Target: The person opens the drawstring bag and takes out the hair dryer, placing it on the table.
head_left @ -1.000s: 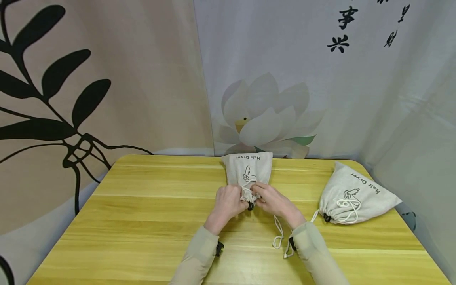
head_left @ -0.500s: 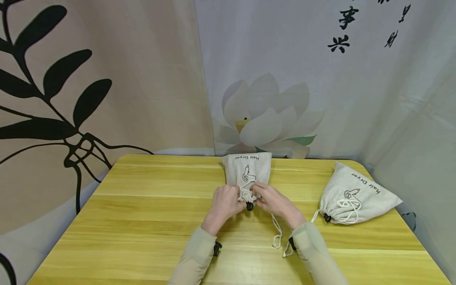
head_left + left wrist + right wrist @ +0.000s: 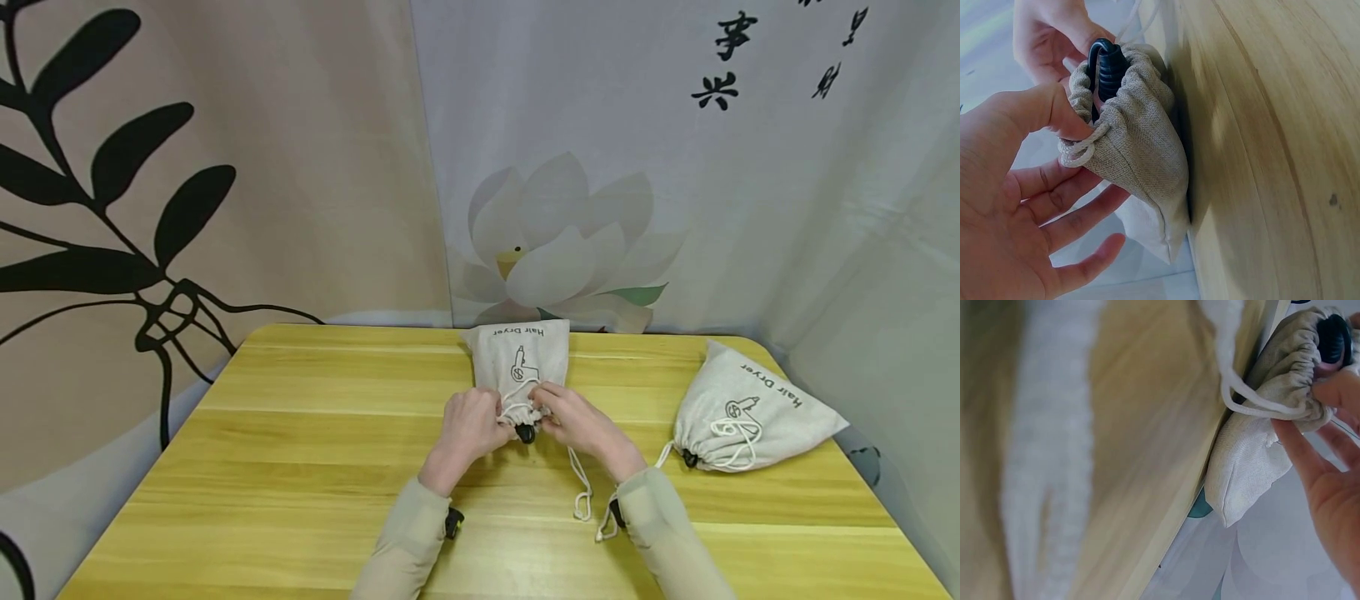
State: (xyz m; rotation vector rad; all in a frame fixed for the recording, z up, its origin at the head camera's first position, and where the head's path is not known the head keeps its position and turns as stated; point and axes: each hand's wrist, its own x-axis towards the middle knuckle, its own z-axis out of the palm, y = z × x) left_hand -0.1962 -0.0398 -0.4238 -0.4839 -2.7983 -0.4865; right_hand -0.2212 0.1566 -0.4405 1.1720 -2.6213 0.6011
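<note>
A beige drawstring bag point(image 3: 521, 354) printed "Hair Dryer" lies near the table's far edge, its gathered mouth toward me. My left hand point(image 3: 471, 425) pinches the left side of the mouth between thumb and fingers. On the opposite side, my right hand point(image 3: 583, 423) pinches the rim. A black cable with a ribbed sleeve point(image 3: 1111, 74) sticks out of the mouth in the left wrist view. White drawstring point(image 3: 1254, 403) runs from the rim beside my right fingers. What else is inside the bag stays hidden.
A second "Hair Dryer" bag point(image 3: 753, 408), its mouth drawn in, lies at the table's right side with its cord looped on top. White cord loops point(image 3: 581, 492) hang by my right wrist. A printed curtain point(image 3: 337, 167) stands behind the wooden table point(image 3: 300, 467).
My left hand has shifted slightly left, and the bag with it. More of the black cable shows at the mouth. My right hand has barely moved.
</note>
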